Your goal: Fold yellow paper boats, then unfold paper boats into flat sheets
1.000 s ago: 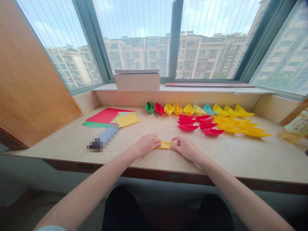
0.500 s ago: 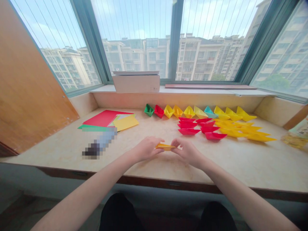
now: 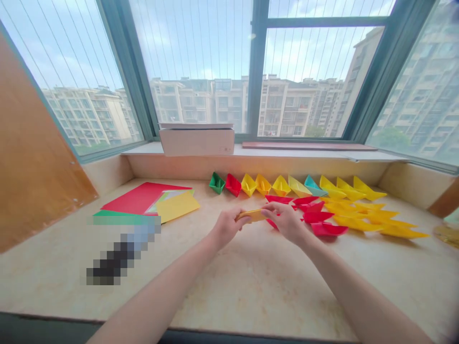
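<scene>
A small strip of folded orange-yellow paper [image 3: 255, 216] is held between my two hands, above the tabletop. My left hand [image 3: 229, 226] pinches its left end between thumb and fingers. At the right end, my right hand [image 3: 284, 220] grips it the same way, partly covering the red paper boats [image 3: 317, 216] behind. Several yellow paper boats [image 3: 373, 216] lie to the right of the red ones. Along the back stands a row of paper boats, with a green boat [image 3: 217, 183] at its left end and a light blue boat [image 3: 314, 185] further right.
Red, green and yellow paper sheets [image 3: 131, 199] lie stacked on the left of the table [image 3: 229, 296]. A pixelated item [image 3: 124, 253] sits in front of them. A white box [image 3: 197, 142] rests on the windowsill. A partly visible container [image 3: 446, 234] is at the right edge.
The folded paper has gone from lying on the table to being raised in both hands and moved forward. The view has tilted up and shifted closer to the table.
</scene>
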{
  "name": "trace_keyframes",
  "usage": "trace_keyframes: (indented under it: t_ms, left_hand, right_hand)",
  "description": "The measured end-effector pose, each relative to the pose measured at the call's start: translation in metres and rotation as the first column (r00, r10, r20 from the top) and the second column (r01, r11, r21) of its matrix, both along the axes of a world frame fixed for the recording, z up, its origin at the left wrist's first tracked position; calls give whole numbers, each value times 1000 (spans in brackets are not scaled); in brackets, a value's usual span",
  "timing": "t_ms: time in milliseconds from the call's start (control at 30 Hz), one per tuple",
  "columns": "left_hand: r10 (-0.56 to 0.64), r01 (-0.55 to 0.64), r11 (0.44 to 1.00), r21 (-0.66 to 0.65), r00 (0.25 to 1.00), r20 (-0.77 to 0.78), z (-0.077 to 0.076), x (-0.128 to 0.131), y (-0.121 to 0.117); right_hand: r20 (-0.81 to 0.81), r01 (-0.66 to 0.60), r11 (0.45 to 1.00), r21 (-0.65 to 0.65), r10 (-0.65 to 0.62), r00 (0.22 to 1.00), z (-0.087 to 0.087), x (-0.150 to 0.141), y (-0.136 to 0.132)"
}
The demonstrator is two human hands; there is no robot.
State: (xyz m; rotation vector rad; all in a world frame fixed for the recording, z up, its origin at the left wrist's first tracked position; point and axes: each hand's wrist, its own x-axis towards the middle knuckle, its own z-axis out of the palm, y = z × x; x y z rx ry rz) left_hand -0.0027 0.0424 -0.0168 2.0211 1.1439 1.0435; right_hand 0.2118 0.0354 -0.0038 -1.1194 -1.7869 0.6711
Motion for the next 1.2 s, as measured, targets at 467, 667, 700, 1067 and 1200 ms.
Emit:
trace_keyframes:
  t_ms: [467, 667, 700, 1067, 1200]
  left_hand:
    - [-63, 87, 991, -98, 972, 226, 1, -4, -31]
    - [-61, 63, 998, -14, 988, 141, 4, -4, -36]
    - [-59, 60, 998, 0, 990, 130, 5, -4, -37]
    - [-90, 80, 976, 202, 995, 38, 3, -6, -39]
    - [-132, 131, 965, 228, 991, -12, 2, -5, -41]
  right_hand:
    - [-93, 26, 998, -64, -32, 995, -7, 5, -23]
    - [-40, 61, 998, -23, -62, 997, -5, 8, -26]
    - [-32, 54, 998, -14, -55, 998, -5, 8, -26]
    - [-44, -15, 997, -81, 12, 999, 3, 1, -36]
    - [-9, -58, 985, -160, 58, 998, 1, 0, -38]
